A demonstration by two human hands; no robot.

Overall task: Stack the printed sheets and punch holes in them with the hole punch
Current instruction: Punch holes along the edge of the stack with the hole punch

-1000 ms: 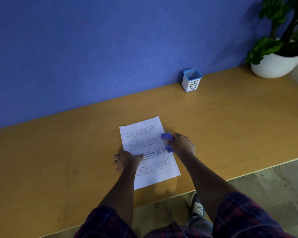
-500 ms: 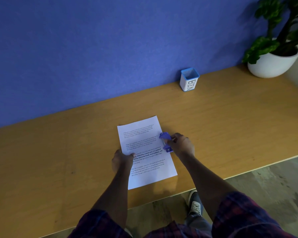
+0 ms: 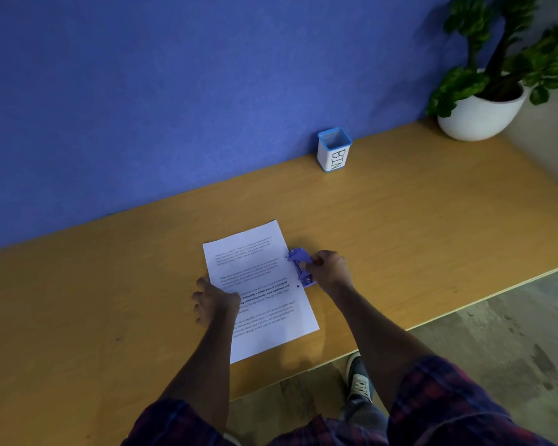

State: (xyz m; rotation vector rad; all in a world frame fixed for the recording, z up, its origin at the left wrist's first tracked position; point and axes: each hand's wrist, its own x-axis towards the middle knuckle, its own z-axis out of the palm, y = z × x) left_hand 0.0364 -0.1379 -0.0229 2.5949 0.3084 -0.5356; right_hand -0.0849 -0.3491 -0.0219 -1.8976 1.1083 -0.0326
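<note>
While the right hand is gripping the purple hole punch at the right long edge of the printed sheets, the left hand is resting on the left edge of the stack with its fingers curled, apparently pinning the paper against the wooden desk. Whether it is pinching the edge or only pressing down cannot be told. The sheets are lying near the front edge of the desk, roughly between the two forearms, turned slightly anticlockwise. A small dark dot is showing on the paper just nearer than the punch, which looks like a hole already made, though it is too small to be sure.

To do this step well, the person is probably needing to keep the stack square, since any slip between pages would leave the holes misaligned. The left hand should be holding firm pressure while the right is seating the punch fully against the paper edge before squeezing. The squeeze should be going straight down, not twisting. A white cup marked BIN and a potted plant are standing far back by the blue wall, well apart from the work.
</note>
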